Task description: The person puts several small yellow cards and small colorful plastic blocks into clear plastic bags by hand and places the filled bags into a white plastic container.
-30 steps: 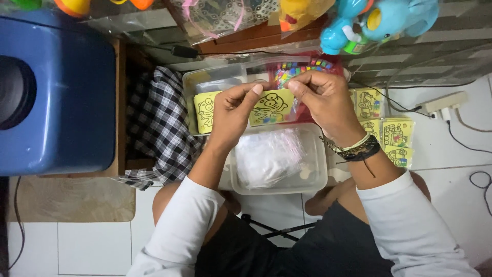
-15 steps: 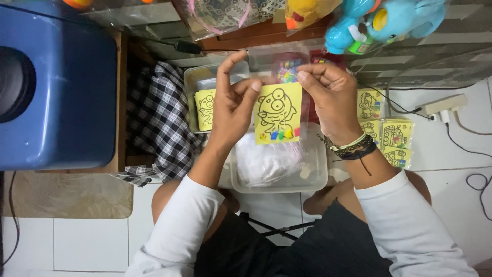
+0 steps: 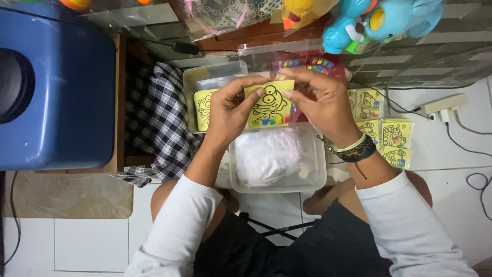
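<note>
The left hand is pinching the left edge of a small yellow card printed with a one-eyed cartoon figure, thumb on its face and fingers curled behind. The right hand is gripping the card's right and top edge the same way, so both hands are closed on it and are holding it in the air above the tubs. A clear sleeve seems to be wrapped around the card, though the glare is making that hard to confirm.

Judging by the grip, the step in hand is the handling of a single card between the tubs, likely getting it into or out of its wrapper; the next move is calling for a steady pinch on one edge while the other hand is sliding the thin film without creasing it.

Directly below the card, a clear plastic tub is sitting on the floor between the knees, holding a heap of clear bags. Behind the hands, a second tub is holding more yellow cards. Further cards are lying on the tiles to the right, beside a power strip. A checked cloth and a large blue container are crowding the left side, and blue plastic toys are hanging at the far edge.
</note>
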